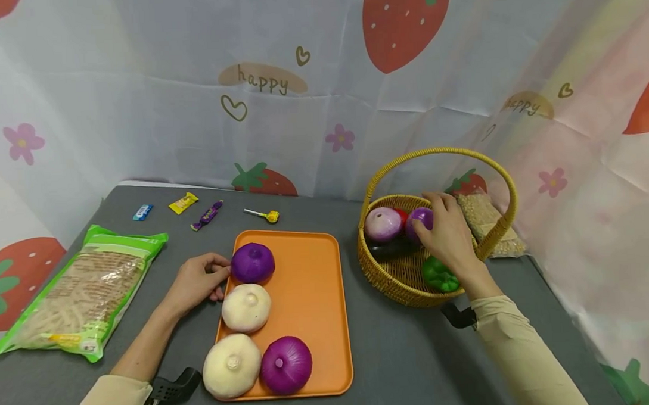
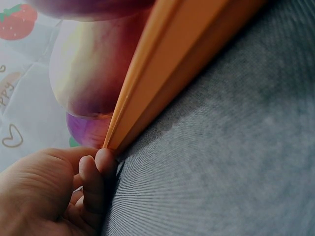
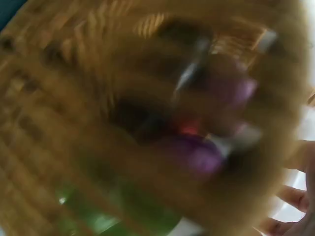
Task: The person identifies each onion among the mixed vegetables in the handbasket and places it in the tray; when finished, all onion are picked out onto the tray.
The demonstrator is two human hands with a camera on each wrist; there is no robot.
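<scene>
A: Start nearest. What sits on the orange tray [image 1: 312, 298]?

B: Four onions. At the near edge a white onion [image 1: 232, 366] lies beside a purple onion [image 1: 286, 365]; further back there is a second white onion [image 1: 246, 308], then a second purple onion [image 1: 252, 262] at the far left corner.

A: And the left hand [image 1: 195, 282]?

B: It rests on the grey tabletop [image 1: 405, 354] against the tray's left rim, fingers curled loosely, holding nothing. The left wrist view shows a fingertip [image 2: 105, 162] touching the rim's corner. I would judge it is steadying the tray, which is best done by keeping a light press against the rim.

A: The right hand [image 1: 450, 237]?

B: It is inside the wicker basket [image 1: 399, 283], with its fingers curled over a small purple onion [image 1: 420, 218] that lies directly under the fingertips. A pale purple onion [image 1: 382, 224] sits just left of it, a dark vegetable lies below, and a green pepper [image 1: 440, 276] lies near the wrist. The right wrist view is too blurred to confirm a full grip.

A: How to do it well?

B: Close the fingers fully round the onion, then lift it straight up, clear of the handle [image 1: 441, 154].

A: Further back?

B: A noodle packet [image 1: 81, 291] lies at the left, and sweets and a lollipop [image 1: 263, 215] lie near the strawberry curtain [image 1: 277, 85].
</scene>
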